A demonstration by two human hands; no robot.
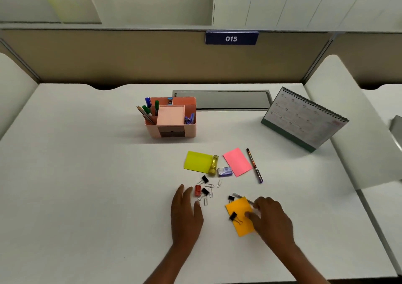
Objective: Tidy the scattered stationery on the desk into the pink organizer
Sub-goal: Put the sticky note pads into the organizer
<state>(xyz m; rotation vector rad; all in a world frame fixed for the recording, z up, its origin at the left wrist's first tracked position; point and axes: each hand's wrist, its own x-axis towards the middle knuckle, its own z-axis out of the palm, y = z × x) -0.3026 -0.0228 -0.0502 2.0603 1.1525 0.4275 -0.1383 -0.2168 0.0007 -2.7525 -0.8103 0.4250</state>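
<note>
The pink organizer (174,129) stands mid-desk and holds markers, pencils, a pink note block and a blue stapler. In front of it lie a yellow note pad (196,161), a yellow tape dispenser (213,165), a small staple box (225,172), a pink note pad (237,161) and a dark pen (254,166). A red binder clip (197,190), black binder clips (205,191) and several paper clips (209,193) are scattered nearer me. My left hand (186,215) lies flat beside the red clip. My right hand (268,217) touches the orange note pad (240,216), which has a black clip (233,216) on it and a grey pen (239,196) behind.
A desk calendar (302,120) stands at the back right. A grey cable hatch (221,100) is set into the desk behind the organizer. A beige partition with a "015" sign (231,38) closes off the back, and white dividers flank both sides.
</note>
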